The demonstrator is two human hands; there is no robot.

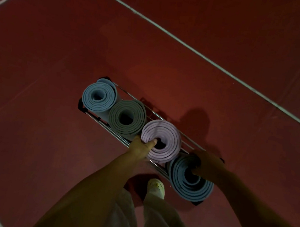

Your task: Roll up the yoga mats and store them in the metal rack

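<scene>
Yoga mats: four rolls are standing on end in the metal rack [122, 90].
Left hand [141, 147]: is pinching the lilac mat [168, 139] at its rim.
Right hand [207, 164]: is gripping the dark blue mat [189, 187].

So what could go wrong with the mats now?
The dark blue mat is rolled loosely, with gaps between its layers, so it might spring open once the right hand lets go. The left hand pinches only the edge of the purple mat; tugging there could pull the roll loose or tip the metal rack.
</scene>
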